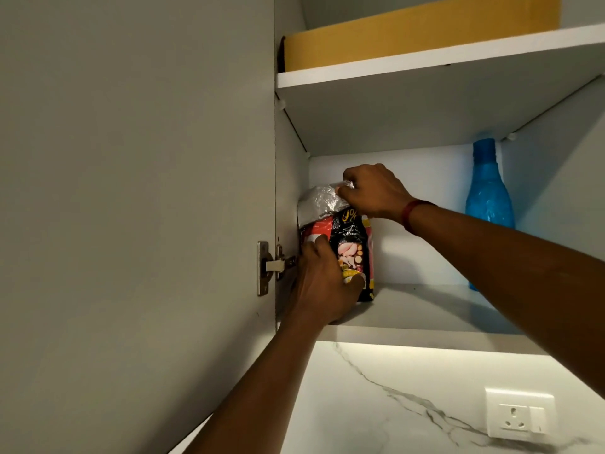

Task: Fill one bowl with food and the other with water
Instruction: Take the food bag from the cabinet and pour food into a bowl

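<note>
Both hands reach up into an open wall cabinet; the food bag (352,253) stands upright on the lower shelf (425,309), at the left end, close to the cabinet side wall; the left hand (322,283) is wrapped around the lower front of the bag, with the thumb across the printed face, so it is closed on the bag; the right hand (373,191) pinches the crumpled silver top of the bag between its fingers, and a red band is around that wrist; a blue bottle (489,198) stands well apart at the back right of the same shelf; a yellow cardboard box (409,37) lies on the upper shelf; the door hinge (273,267) is just beside the left hand; a white wall socket (520,417) is on the marble wall below the cabinet.
</note>
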